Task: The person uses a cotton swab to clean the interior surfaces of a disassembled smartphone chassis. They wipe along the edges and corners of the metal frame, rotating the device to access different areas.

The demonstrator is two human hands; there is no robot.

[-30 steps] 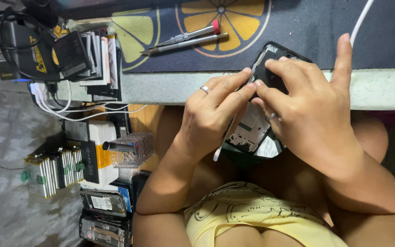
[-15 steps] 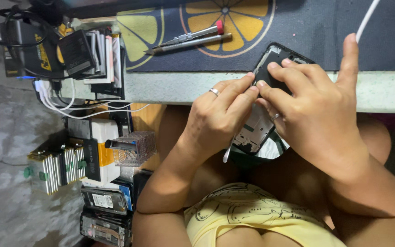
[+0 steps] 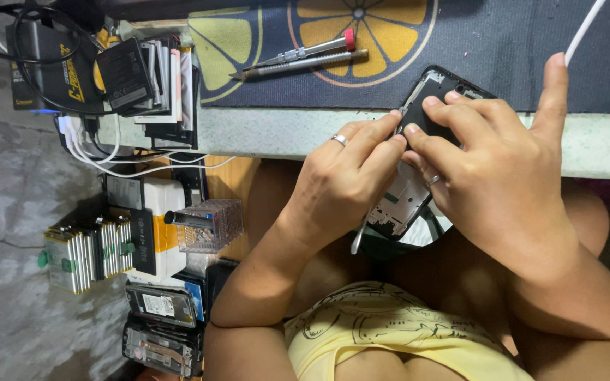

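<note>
An opened black phone (image 3: 428, 106) rests half on the table edge (image 3: 270, 134), its inner board (image 3: 397, 208) showing below my fingers. My right hand (image 3: 503, 162) grips the phone from the right, index finger lifted straight up. My left hand (image 3: 344, 180), with a ring on one finger, pinches a thin pale tool (image 3: 356, 241) against the phone's left edge. The fingertips of both hands meet on the phone. My lap and yellow shirt (image 3: 390, 324) lie below.
Two screwdrivers (image 3: 298, 60) lie on a dark mat with citrus prints (image 3: 503, 32). A white cable (image 3: 586, 27) crosses the top right. Stacked batteries and parts (image 3: 146, 81) crowd the table's left end. Battery packs (image 3: 86, 257), a clear box (image 3: 210, 226) and drives sit on the floor.
Both hands and the phone have drifted slightly right in the view. My left fingers have slid further up along the phone's edge, and the grips are unchanged.
</note>
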